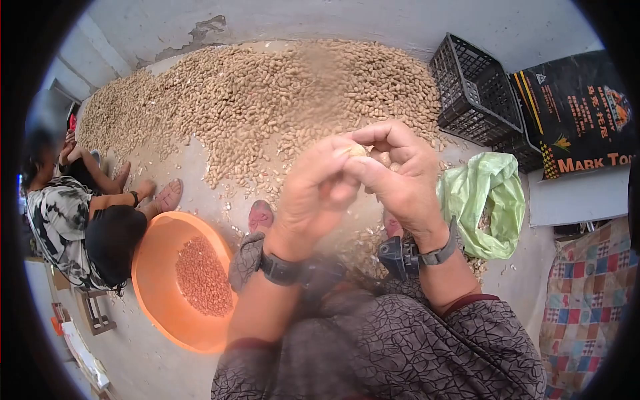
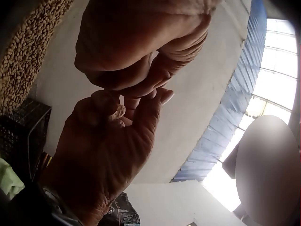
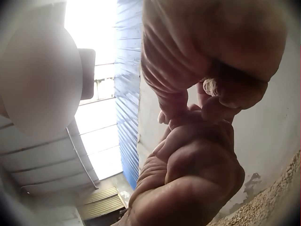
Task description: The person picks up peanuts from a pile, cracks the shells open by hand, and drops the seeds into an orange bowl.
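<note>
My left hand (image 1: pixel 308 195) and right hand (image 1: pixel 412 181) meet above the lap, fingertips together. Between them they pinch an unshelled peanut (image 1: pixel 355 151), pale tan, with thumbs and forefingers pressed on it. The curled fingers of the right hand also hold more peanuts (image 1: pixel 388 160) against the palm. One of these peanuts (image 2: pixel 118 112) shows inside the right hand in the left wrist view, and a ridged peanut shell (image 3: pixel 210 87) shows there in the right wrist view. The left hand's inner fingers are mostly hidden.
A large heap of unshelled peanuts (image 1: pixel 267 87) lies along the wall. On the left, an orange basin (image 1: pixel 157 290) holds red shelled kernels, beside a seated person (image 1: pixel 73 213). To the right stand a green bag (image 1: pixel 503 220), black crates (image 1: pixel 467 87) and a black printed sack (image 1: pixel 573 113).
</note>
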### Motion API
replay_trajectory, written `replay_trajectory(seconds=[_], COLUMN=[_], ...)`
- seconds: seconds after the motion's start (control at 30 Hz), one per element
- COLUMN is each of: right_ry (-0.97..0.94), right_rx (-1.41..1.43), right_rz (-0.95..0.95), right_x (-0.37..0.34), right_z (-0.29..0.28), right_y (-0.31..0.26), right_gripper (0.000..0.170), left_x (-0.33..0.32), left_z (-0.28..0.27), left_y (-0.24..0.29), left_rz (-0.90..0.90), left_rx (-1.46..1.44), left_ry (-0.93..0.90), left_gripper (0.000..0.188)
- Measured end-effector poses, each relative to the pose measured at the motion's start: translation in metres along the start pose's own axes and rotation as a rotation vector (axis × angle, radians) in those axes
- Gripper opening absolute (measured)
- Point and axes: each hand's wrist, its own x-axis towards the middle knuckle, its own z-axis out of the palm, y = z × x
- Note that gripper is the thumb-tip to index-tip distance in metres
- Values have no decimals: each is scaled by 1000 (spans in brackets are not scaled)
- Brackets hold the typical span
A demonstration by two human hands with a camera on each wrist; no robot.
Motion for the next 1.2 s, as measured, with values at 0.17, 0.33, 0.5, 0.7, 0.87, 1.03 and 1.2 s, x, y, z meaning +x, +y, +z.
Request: replay_trajectory(seconds=[0.17, 0.33, 0.5, 0.7, 0.87, 1.03, 1.2], right_ry=[16, 56, 90, 95, 48, 118, 174], right_rx=[167, 94, 157, 287, 332, 359, 321], right_rz=[167, 176, 244, 286, 322, 311, 291], right_x=[0, -1, -3, -3, -3, 0, 0], right_z=[4, -1, -5, -6, -12, -8, -3], right_y=[-12, -12, -11, -7, 0, 0, -3], right_gripper=[20, 16, 11, 12, 12, 12, 13], left_x=[2, 2, 0, 2, 6, 2, 5], left_z=[1, -1, 2, -4, -10, -7, -1], left_y=[-1, 1, -2, -9, -11, -10, -23], left_rz=[9, 117, 207, 151, 63, 43, 166], left_rx=[-73, 32, 182, 21, -169, -112, 109], left_ry=[-20, -12, 51, 55, 118, 194, 247], left_gripper=[14, 13, 22, 22, 28, 28, 24])
